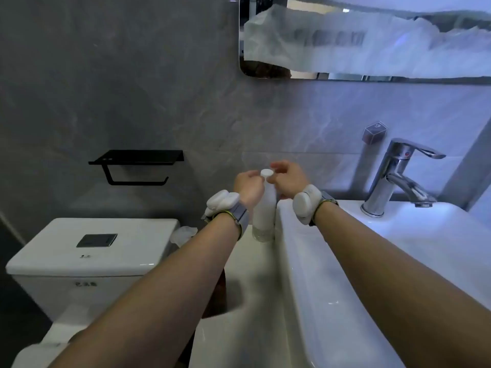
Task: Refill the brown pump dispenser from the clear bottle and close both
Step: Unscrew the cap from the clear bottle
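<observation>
Near the centre of the frame a clear bottle [263,208] stands upright on the white counter ledge [247,282], just left of the raised rim of the white sink [372,251]; its body is filled with a milky white liquid, with a clear band at its base, and a white cap [267,173] sits at its top; both forearms reach up from the bottom of the frame and meet at the bottle's neck; the left hand [248,185] is curled around the upper part of the bottle from the left, fingers closed against it, holding it steady; the right hand [288,179] comes in from the right with its fingers [277,166] bent over and beside the cap, touching it (motion blur hides whether they pinch it fully or only rest on it); each wrist carries a white device on a grey strap, the left one [224,201] and the right one [305,204]; a chrome faucet [398,173] rises at the right of the frame behind the sink; a white toilet tank [90,251] fills the lower left, with a black wall holder [138,163] above it on the grey tile; a mirror [372,38] crosses the upper right; the brown pump dispenser cannot be made out.
</observation>
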`<state>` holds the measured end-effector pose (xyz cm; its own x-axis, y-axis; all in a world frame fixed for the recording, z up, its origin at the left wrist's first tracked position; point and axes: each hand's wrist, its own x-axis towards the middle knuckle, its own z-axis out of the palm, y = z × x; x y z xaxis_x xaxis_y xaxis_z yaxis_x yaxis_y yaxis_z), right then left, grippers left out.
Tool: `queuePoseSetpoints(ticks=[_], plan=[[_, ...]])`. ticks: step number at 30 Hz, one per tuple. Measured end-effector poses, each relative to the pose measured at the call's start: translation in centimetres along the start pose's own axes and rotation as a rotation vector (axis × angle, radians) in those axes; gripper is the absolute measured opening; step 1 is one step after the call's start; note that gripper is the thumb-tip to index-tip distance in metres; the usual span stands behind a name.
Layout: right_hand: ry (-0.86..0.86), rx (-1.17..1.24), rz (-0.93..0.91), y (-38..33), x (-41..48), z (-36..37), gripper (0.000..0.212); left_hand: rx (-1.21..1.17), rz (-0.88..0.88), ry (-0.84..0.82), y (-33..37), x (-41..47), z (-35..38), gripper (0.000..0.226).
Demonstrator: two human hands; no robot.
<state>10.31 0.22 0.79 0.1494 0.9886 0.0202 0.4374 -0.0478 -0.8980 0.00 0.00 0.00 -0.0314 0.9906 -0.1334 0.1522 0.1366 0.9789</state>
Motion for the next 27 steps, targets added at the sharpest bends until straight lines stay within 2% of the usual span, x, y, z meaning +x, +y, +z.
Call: queuePoseSetpoints(ticks=[7,13,15,21,23,27], plan=[[-0.023,-0.038,0.016,0.5,1.5,0.6,0.062,-0.042,0.009,-0.025,-0.3,1.3,0.4,0.036],[-0.023,-0.123,0.009,1.5,2.3,1.1,0.06,-0.033,0.009,-0.005,-0.3,1.5,1.1,0.035],[-0.009,-0.151,-0.004,1.5,2.3,1.1,0.055,-0.033,-0.002,0.019,-0.2,1.5,1.0,0.036],[-0.013,-0.161,-0.048,1.2,1.6,1.4,0.015,-0.037,-0.008,0.006,-0.6,0.6,0.5,0.037],[-0.038,-0.152,-0.065,1.3,1.1,1.2,0.013,-0.014,0.013,-0.011,-0.8,0.3,0.0,0.033],[-0.06,-0.164,-0.074,1.3,-0.3,0.9,0.026,0.002,0.056,-0.068,-1.3,-1.3,-0.7,0.029]])
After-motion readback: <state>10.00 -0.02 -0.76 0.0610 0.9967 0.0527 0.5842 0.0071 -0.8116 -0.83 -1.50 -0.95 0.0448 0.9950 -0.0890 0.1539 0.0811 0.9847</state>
